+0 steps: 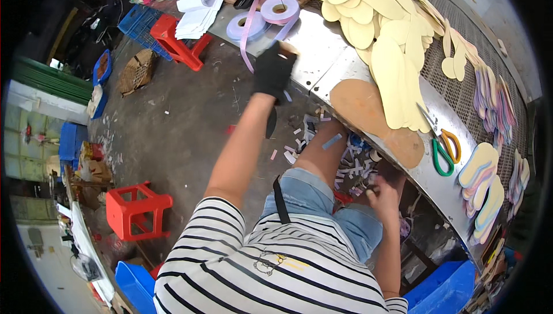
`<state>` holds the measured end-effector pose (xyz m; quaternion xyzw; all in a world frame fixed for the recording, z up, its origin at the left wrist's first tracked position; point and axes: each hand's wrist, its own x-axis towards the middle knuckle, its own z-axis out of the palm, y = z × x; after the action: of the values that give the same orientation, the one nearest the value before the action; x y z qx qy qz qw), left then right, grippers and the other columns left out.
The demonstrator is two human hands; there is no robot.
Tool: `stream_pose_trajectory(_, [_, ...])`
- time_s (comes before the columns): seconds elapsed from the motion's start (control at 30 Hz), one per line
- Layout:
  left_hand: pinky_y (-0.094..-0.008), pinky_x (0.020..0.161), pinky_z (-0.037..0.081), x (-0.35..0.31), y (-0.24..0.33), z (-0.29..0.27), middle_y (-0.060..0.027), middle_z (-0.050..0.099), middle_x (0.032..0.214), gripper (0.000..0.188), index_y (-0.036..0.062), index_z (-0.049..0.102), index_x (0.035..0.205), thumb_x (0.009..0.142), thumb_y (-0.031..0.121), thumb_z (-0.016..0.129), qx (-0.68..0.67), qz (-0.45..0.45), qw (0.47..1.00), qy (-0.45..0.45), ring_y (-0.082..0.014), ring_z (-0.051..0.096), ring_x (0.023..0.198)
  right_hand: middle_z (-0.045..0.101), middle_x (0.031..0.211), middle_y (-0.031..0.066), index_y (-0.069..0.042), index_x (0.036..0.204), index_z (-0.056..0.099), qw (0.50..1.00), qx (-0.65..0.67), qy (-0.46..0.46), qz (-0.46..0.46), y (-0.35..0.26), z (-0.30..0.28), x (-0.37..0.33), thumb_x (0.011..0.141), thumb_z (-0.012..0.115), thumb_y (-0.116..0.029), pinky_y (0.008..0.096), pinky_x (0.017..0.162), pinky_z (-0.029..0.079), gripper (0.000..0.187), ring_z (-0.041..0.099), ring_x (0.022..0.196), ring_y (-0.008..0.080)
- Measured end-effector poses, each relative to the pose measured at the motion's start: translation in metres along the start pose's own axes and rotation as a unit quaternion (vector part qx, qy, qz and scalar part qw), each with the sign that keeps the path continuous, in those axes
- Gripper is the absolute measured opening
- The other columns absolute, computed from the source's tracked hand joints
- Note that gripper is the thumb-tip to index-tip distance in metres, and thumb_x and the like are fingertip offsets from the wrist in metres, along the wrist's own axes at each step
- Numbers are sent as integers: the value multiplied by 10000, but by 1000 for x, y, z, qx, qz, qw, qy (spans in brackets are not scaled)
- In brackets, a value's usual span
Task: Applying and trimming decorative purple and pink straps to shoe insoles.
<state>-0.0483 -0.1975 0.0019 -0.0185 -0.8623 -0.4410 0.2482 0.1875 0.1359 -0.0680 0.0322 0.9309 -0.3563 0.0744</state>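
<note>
My left hand [274, 72], in a black glove with bare fingertips, is at the table's near edge beside two rolls of pale purple tape. Its fingers are partly smeared, and what it grips, if anything, is unclear. A dark rounded shape [271, 123] shows just below its wrist. One tape roll [280, 10] has a red-handled tool standing in it; a loose strip [249, 31] hangs near the glove. My bare right hand [384, 200] is low over my right thigh, its fingers curled; their contents are hidden. Ahead on the metal table [328, 55] lies a brown sole-shaped board [360, 103].
Cream insoles [391, 55] pile over the table's far side. Scissors [442, 144] with green and orange handles lie near stacked coloured insoles [481, 181]. Red stools [135, 210] stand on the floor at left. Blue bins [443, 291] sit low at both sides. Scraps [351, 167] litter the floor under the table.
</note>
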Motion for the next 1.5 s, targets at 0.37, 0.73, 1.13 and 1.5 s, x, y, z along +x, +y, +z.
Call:
stream_pose_trajectory(0.37, [-400, 741, 476, 50, -62, -20, -127, 643, 856, 321, 99, 616, 879, 659, 319, 691, 312, 20, 949, 39, -303, 613, 858, 588, 935, 160, -79, 1024, 584, 985, 28, -45, -164, -42, 120, 114, 732, 655, -112, 383, 772, 452, 303, 577, 872, 362])
stream_pose_trajectory(0.73, [-414, 788, 462, 99, -68, -60, -148, 590, 996, 296, 125, 653, 931, 684, 286, 625, 350, -57, 934, 44, -340, 547, 949, 617, 632, 97, 0, 944, 610, 1000, -14, -9, -8, 103, 74, 40, 741, 645, -127, 285, 448, 457, 242, 583, 487, 152])
stream_pose_trajectory(1.13, [-324, 617, 458, -80, 41, -147, -107, 627, 712, 175, 44, 660, 823, 763, 207, 636, 101, -57, 874, -472, -147, 597, 655, 611, 852, 27, 17, 1073, 578, 920, 338, -178, -87, -132, 44, 58, 865, 566, -102, 232, 655, 448, 240, 542, 772, 76])
stream_pose_trajectory(1.5, [-396, 685, 481, 13, 13, -85, -172, 624, 802, 341, 49, 627, 829, 750, 379, 663, 109, 19, 991, -72, -300, 622, 766, 653, 766, 99, 10, 1015, 612, 960, 195, -193, -52, -94, 71, 54, 837, 583, -136, 276, 626, 474, 232, 606, 679, 139])
